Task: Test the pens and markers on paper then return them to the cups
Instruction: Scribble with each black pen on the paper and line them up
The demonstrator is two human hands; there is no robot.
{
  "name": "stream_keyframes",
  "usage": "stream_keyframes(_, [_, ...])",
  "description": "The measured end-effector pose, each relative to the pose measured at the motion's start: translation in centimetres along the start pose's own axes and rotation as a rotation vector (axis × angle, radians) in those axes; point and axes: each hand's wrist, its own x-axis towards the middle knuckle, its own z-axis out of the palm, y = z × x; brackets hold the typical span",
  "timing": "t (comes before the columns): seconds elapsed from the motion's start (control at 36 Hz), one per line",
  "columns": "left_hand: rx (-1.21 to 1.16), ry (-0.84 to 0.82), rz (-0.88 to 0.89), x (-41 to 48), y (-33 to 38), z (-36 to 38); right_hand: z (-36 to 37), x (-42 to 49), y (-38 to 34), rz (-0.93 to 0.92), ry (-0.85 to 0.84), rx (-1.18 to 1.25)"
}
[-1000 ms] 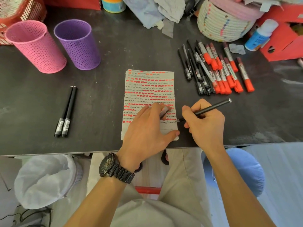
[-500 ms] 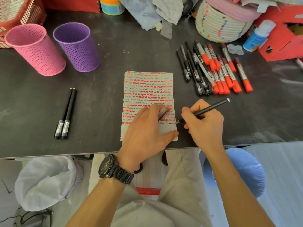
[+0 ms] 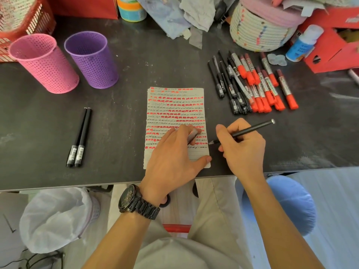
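Little had changed: our right hand point(image 3: 242, 150) still gripped the black pen point(image 3: 250, 130), tip at the paper's point(image 3: 174, 105) 3 o'clock edge, while our left hand point(image 3: 172, 156) pinched the cap point(image 3: 192, 135), so we were still testing.

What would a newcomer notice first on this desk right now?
The paper sheet in the middle, striped with red and black test marks; the left hand rests on it pinching a cap, the right hand grips a black pen at its edge. Back left stand a pink cup and purple cup; back right, heaped orange-capped markers.
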Motion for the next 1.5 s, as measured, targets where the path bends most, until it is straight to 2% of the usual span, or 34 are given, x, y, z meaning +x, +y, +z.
stream_keyframes(0.11, [-0.003,-0.020,0.000,0.0,0.3,-0.2,-0.4,0.2,-0.5,0.046,0.017,0.130])
stream_keyframes(0.31, [-0.142,-0.008,0.002,-0.3,0.4,-0.6,-0.9,0.3,-1.0,0.118,-0.012,0.275])
stream_keyframes(0.58, [-0.019,0.116,0.076,-0.3,-0.4,0.1,-1.4,0.4,-0.8,0.154,-0.156,0.561])
stream_keyframes(0.75, [0.017,0.109,0.079,-0.4,-0.6,0.1,-1.4,0.3,-0.8,0.142,-0.134,0.571])
stream_keyframes(0.86, [-0.060,0.098,0.022,-0.4,-0.5,0.0,-1.3,0.4,-0.6,0.137,-0.137,0.569])
stream_keyframes(1.06, [-0.050,0.122,0.066,-0.5,-0.3,-0.1,-1.4,0.3,-0.3,0.118,-0.145,0.547])
stream_keyframes(1.5, [-0.004,0.140,0.156,-0.4,-0.3,-0.4,-1.4,0.2,-0.4,0.012,-0.283,0.369])
